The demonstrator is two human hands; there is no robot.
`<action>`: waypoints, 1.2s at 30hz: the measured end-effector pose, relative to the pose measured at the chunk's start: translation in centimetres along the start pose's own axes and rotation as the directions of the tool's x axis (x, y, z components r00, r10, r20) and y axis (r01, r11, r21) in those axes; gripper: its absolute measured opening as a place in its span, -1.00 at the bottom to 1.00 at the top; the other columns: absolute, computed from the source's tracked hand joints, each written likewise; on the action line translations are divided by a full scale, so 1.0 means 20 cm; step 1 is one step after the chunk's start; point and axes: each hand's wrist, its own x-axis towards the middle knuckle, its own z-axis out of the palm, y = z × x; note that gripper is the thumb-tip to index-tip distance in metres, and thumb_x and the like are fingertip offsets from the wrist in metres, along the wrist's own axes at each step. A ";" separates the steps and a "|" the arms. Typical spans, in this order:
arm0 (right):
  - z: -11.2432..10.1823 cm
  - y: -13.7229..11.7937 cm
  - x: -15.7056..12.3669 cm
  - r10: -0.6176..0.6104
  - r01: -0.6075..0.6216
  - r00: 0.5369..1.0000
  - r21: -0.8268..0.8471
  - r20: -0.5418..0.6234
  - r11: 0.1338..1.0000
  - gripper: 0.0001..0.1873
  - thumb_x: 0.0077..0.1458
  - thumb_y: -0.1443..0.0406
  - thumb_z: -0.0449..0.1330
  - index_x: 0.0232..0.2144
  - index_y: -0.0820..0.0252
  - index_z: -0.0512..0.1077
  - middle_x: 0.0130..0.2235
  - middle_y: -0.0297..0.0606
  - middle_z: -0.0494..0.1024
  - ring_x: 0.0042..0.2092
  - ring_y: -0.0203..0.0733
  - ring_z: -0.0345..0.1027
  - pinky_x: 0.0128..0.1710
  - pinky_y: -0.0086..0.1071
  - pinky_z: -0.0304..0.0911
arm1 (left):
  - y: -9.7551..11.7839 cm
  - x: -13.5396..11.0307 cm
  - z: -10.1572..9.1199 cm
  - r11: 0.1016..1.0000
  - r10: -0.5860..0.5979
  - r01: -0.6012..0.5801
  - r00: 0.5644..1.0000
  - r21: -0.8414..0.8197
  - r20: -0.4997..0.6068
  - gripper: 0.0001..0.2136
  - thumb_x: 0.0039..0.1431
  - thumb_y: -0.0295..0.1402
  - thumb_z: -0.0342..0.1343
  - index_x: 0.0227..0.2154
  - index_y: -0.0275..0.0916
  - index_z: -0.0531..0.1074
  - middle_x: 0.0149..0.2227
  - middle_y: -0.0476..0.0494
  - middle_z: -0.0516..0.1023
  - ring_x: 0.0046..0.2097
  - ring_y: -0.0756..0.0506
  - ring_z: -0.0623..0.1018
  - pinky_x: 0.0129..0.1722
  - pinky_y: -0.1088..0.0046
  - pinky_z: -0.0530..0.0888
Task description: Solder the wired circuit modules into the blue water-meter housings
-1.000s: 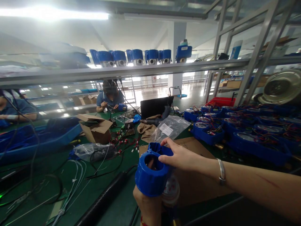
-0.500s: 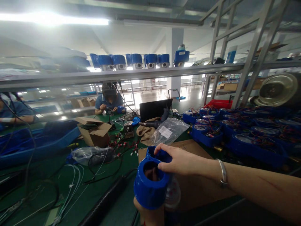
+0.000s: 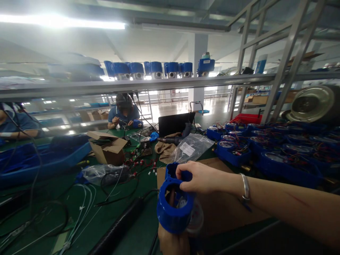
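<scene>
A blue plastic meter housing [image 3: 172,209] with a round open mouth is held up in front of me, low in the middle of the view. My left hand [image 3: 172,242] grips it from underneath, mostly hidden by the housing. My right hand [image 3: 203,179] comes in from the right, a bracelet on its wrist, and its fingers are curled over the housing's top rim. A clear dial face [image 3: 195,217] shows just behind the housing.
A cardboard sheet [image 3: 220,209] lies under my hands on the green bench [image 3: 79,212]. Blue meter bodies [image 3: 265,148] crowd the right side. Wires [image 3: 79,209], a plastic bag [image 3: 191,145], an open carton [image 3: 107,147] and a blue tray [image 3: 39,159] lie around. Two other people work across the bench.
The housing has tipped so that its round mouth faces me more. My right hand's fingers have curled tighter over its rim. The view shifted slightly.
</scene>
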 end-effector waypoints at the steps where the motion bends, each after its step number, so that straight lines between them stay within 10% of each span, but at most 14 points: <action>1: 0.00 0.01 0.01 -0.007 0.008 1.000 -0.004 0.008 1.000 -0.81 -0.11 0.26 0.25 -0.34 0.09 0.47 -0.23 -0.28 0.47 -0.21 -0.08 0.36 -0.24 -0.31 0.25 | 0.00 -0.02 -0.01 0.999 -0.030 0.030 0.999 -0.024 0.020 -0.68 0.21 -0.17 0.01 -0.07 -0.18 0.49 0.00 -0.26 0.55 0.20 -0.26 0.41 0.25 0.17 0.30; 7: -0.02 0.07 0.06 -0.015 0.015 0.999 0.009 0.045 1.000 -0.82 -0.11 0.28 0.23 -0.35 0.11 0.47 -0.31 -0.32 0.49 -0.31 -0.15 0.37 -0.41 -0.40 0.21 | 0.04 -0.05 -0.05 0.945 -0.257 0.276 0.959 -0.176 0.122 -0.52 0.23 -0.02 -0.03 0.02 -0.26 0.47 0.11 -0.27 0.48 0.26 -0.25 0.33 0.29 0.29 0.23; 13: -0.03 0.09 0.07 0.009 -0.013 0.997 0.046 0.074 0.999 -0.83 -0.10 0.28 0.23 -0.35 0.13 0.47 -0.35 -0.36 0.48 -0.35 -0.24 0.36 -0.44 -0.48 0.22 | 0.14 0.02 -0.14 0.799 -0.476 0.483 0.872 -0.357 0.114 -0.56 -0.09 -0.03 0.33 -0.26 -0.27 0.55 -0.21 -0.21 0.63 -0.10 -0.22 0.60 -0.12 0.44 0.53; 27: -0.02 0.07 0.05 -0.032 0.032 0.998 0.008 0.047 0.999 -0.82 -0.12 0.29 0.25 -0.36 0.15 0.49 -0.24 -0.28 0.52 -0.26 -0.15 0.38 -0.39 -0.45 0.24 | 0.07 0.17 0.06 0.720 -0.592 0.538 0.806 -0.438 0.016 -0.75 -0.20 -0.24 0.24 -0.47 -0.25 0.36 -0.41 -0.03 0.56 -0.36 -0.07 0.51 -0.31 0.46 0.47; 36: -0.03 0.15 0.09 -0.069 0.066 0.995 0.043 0.068 0.997 -0.83 -0.13 0.29 0.26 -0.37 0.16 0.51 -0.36 -0.34 0.51 -0.36 -0.24 0.37 -0.45 -0.50 0.23 | 0.19 0.20 -0.04 0.798 -0.508 0.496 0.859 -0.343 0.060 -0.62 -0.35 -0.36 0.32 -0.37 -0.25 0.36 -0.43 -0.04 0.54 -0.36 -0.06 0.50 -0.36 0.55 0.44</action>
